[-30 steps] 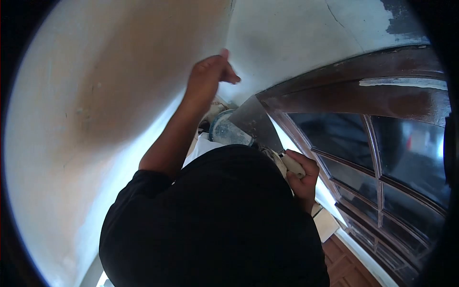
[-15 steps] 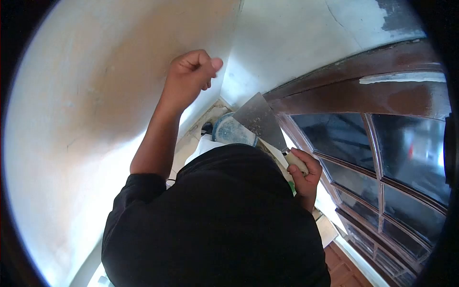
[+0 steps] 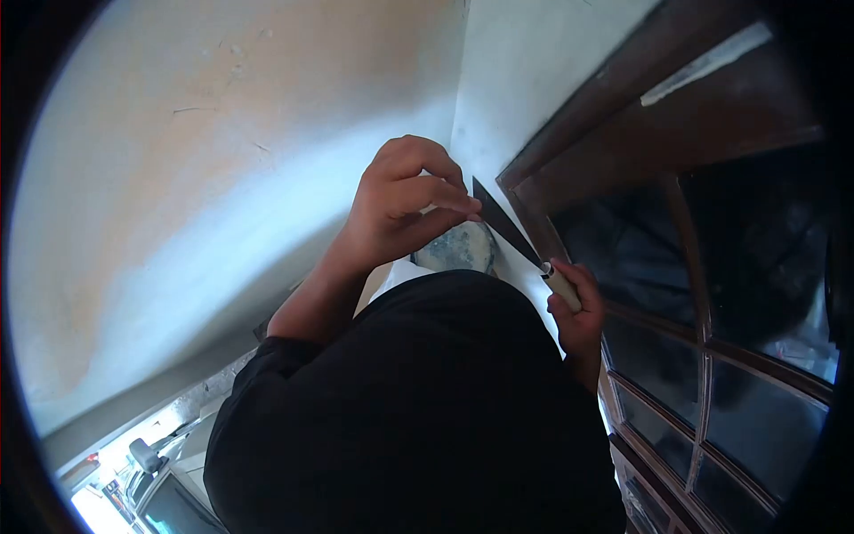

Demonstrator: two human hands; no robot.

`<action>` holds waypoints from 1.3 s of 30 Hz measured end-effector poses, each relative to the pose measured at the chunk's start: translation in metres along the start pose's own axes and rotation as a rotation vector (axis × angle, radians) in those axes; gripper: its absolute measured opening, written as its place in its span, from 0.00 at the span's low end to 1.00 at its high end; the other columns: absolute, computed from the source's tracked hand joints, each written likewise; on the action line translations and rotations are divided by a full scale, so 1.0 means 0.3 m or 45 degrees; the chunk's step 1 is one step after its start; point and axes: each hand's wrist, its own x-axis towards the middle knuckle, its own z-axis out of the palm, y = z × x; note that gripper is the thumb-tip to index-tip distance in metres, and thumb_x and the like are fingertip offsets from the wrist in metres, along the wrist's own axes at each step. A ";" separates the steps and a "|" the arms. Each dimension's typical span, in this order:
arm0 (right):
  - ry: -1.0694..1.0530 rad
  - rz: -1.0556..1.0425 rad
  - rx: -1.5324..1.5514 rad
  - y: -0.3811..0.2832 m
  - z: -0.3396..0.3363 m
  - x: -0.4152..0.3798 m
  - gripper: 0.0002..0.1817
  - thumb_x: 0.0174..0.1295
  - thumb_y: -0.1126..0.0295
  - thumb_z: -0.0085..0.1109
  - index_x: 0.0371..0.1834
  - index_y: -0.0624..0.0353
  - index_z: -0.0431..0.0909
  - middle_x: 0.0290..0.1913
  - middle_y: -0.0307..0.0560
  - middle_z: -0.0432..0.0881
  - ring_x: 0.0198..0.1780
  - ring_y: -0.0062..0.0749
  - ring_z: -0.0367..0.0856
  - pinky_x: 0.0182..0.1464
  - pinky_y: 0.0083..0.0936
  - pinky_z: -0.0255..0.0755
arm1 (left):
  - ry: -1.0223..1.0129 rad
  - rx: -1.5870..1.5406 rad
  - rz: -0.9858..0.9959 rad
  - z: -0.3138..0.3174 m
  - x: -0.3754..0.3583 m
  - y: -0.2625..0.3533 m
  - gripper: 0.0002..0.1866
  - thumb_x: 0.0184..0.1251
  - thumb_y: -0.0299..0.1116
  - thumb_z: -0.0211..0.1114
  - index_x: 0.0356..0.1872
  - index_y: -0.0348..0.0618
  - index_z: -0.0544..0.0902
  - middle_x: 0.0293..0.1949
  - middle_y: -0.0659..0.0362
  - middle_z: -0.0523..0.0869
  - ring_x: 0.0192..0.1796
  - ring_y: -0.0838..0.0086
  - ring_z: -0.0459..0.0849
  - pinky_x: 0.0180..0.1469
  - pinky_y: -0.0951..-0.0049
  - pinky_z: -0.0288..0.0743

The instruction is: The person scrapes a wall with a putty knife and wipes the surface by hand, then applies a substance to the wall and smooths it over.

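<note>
My right hand [image 3: 578, 307] grips the pale handle [image 3: 560, 287] of a wide putty knife. Its dark blade [image 3: 505, 221] points up and to the left, turned nearly edge-on to me. My left hand [image 3: 414, 196] is at the blade's left edge, fingers bent and the tips pinched together with the thumb. Whether those fingertips touch the blade or hold something small cannot be made out. Below the left hand is a round bucket [image 3: 454, 249] smeared with pale residue, partly hidden by my hand and black shirt.
A patchy plastered wall [image 3: 240, 151] rises on the left and meets a white wall [image 3: 507, 80] in a corner. On the right stands a brown wooden frame with glass panes [image 3: 623, 240]. A vehicle [image 3: 173, 498] shows at lower left.
My left hand has come down and right to the blade, its fingers now pinched. The putty knife has turned from flat-on to nearly edge-on. The view has shifted, bringing in the vehicle.
</note>
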 end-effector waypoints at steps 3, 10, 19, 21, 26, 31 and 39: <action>0.089 -0.040 -0.045 0.001 -0.024 -0.044 0.22 0.55 0.74 0.69 0.56 0.61 0.81 0.45 0.47 0.79 0.46 0.33 0.79 0.51 0.27 0.72 | 0.012 0.118 0.080 0.040 -0.008 0.044 0.12 0.44 0.27 0.79 0.31 0.51 0.87 0.32 0.67 0.82 0.39 0.72 0.82 0.41 0.69 0.68; 0.337 -0.043 -0.325 -0.066 -0.113 -0.121 0.22 0.52 0.73 0.74 0.52 0.60 0.83 0.43 0.47 0.77 0.45 0.36 0.80 0.49 0.29 0.73 | -0.136 0.247 0.214 0.081 0.014 0.065 0.10 0.46 0.24 0.78 0.28 0.46 0.84 0.28 0.62 0.83 0.36 0.69 0.83 0.39 0.68 0.73; 0.563 -0.002 -0.528 -0.126 -0.004 -0.107 0.21 0.45 0.74 0.77 0.46 0.59 0.86 0.43 0.48 0.78 0.44 0.39 0.80 0.48 0.32 0.75 | -0.395 -0.591 -0.623 0.081 0.076 -0.113 0.24 0.69 0.37 0.67 0.63 0.40 0.79 0.45 0.53 0.88 0.50 0.70 0.84 0.57 0.67 0.74; 0.502 -0.010 -0.449 -0.130 0.036 -0.087 0.21 0.47 0.72 0.75 0.48 0.61 0.86 0.44 0.49 0.82 0.44 0.39 0.82 0.51 0.32 0.75 | -0.512 -0.819 -0.694 0.100 0.062 -0.174 0.25 0.73 0.46 0.63 0.62 0.40 0.79 0.45 0.54 0.88 0.51 0.71 0.84 0.58 0.66 0.74; 0.541 0.289 0.118 -0.031 0.157 -0.085 0.18 0.62 0.68 0.63 0.54 0.65 0.80 0.47 0.50 0.84 0.43 0.32 0.82 0.44 0.27 0.76 | -0.425 -1.246 -1.020 0.149 0.010 -0.280 0.16 0.75 0.43 0.64 0.30 0.42 0.84 0.28 0.71 0.80 0.35 0.85 0.75 0.41 0.78 0.70; 0.601 0.411 0.333 -0.243 0.211 0.071 0.21 0.66 0.70 0.61 0.61 0.65 0.76 0.43 0.47 0.85 0.41 0.23 0.82 0.46 0.22 0.75 | -0.316 -0.980 -0.845 0.130 0.150 -0.335 0.18 0.72 0.39 0.67 0.23 0.41 0.78 0.22 0.71 0.73 0.30 0.86 0.69 0.35 0.79 0.67; 0.602 -0.617 -0.764 -0.622 0.077 0.333 0.17 0.46 0.79 0.68 0.43 0.67 0.84 0.34 0.56 0.86 0.27 0.38 0.84 0.31 0.25 0.74 | 0.503 -0.763 0.113 0.012 0.538 -0.237 0.11 0.64 0.32 0.69 0.47 0.48 0.84 0.50 0.56 0.85 0.55 0.67 0.81 0.57 0.64 0.73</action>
